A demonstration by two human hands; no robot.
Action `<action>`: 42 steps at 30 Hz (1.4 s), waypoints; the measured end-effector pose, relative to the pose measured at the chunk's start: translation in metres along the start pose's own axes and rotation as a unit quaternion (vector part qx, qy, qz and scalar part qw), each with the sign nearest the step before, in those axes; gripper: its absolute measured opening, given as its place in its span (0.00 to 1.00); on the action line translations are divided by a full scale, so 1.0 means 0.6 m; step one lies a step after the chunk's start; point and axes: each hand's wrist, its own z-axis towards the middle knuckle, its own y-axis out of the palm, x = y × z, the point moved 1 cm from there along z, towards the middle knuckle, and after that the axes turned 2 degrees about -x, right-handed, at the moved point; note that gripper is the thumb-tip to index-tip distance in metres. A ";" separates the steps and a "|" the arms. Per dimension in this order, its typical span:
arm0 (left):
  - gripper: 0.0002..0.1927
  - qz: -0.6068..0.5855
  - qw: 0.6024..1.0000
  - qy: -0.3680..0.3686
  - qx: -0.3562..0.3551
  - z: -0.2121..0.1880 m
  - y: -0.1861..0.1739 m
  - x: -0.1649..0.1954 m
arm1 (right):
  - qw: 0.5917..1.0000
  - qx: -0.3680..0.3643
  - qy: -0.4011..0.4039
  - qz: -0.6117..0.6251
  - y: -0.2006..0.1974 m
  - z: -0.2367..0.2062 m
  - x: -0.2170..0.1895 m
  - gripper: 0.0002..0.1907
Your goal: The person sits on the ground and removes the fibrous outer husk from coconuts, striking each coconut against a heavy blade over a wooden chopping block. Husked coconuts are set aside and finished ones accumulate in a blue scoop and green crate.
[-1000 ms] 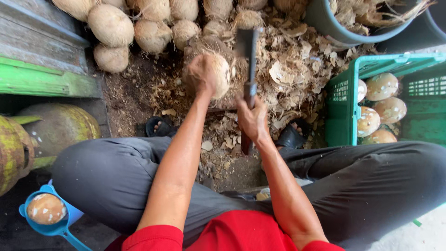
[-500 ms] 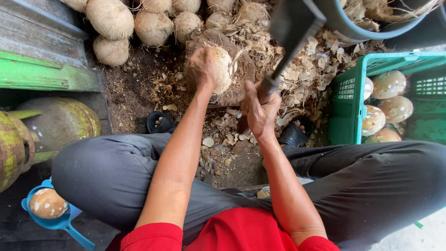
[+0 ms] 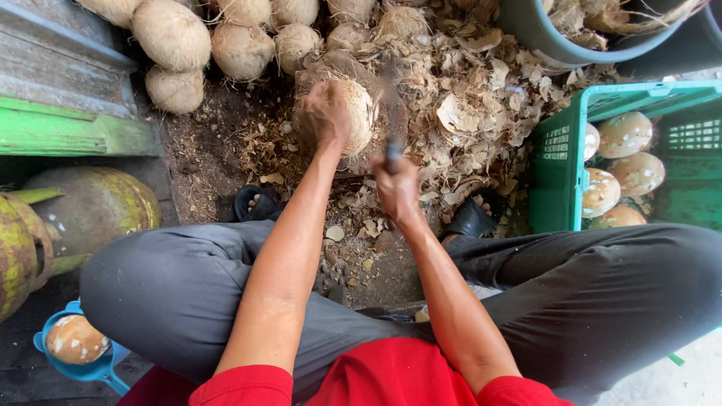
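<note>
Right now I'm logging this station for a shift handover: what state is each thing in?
left hand: gripping the coconut on the block
coconut: partly husked, held steady
right hand: closed on the cleaver handle
cleaver: motion-blurred, blade at the coconut
green crate: holds peeled coconuts
blue scoop: holds one peeled coconut
unhusked coconuts: piled, untouched

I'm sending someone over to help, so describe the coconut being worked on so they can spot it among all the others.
Start at the pile of dry husk scraps in front of the seated person. At its left edge a pale coconut sits on a wooden block. Unlike the loose ones heaped behind it, the left hand rests on it, and the right hand holds a blurred blade beside it.
</note>
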 end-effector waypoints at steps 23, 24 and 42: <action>0.41 -0.245 0.945 0.211 -0.052 -0.001 -0.055 -0.095 | 0.984 -0.149 0.090 0.026 0.013 0.014 0.113 0.13; 0.42 -0.268 0.922 0.273 -0.063 0.004 -0.056 -0.090 | 0.985 -0.155 0.075 0.014 0.012 0.015 0.111 0.15; 0.21 -0.061 0.998 -0.032 -0.011 -0.011 -0.031 0.015 | 0.992 -0.073 0.074 -0.074 -0.010 -0.003 -0.002 0.19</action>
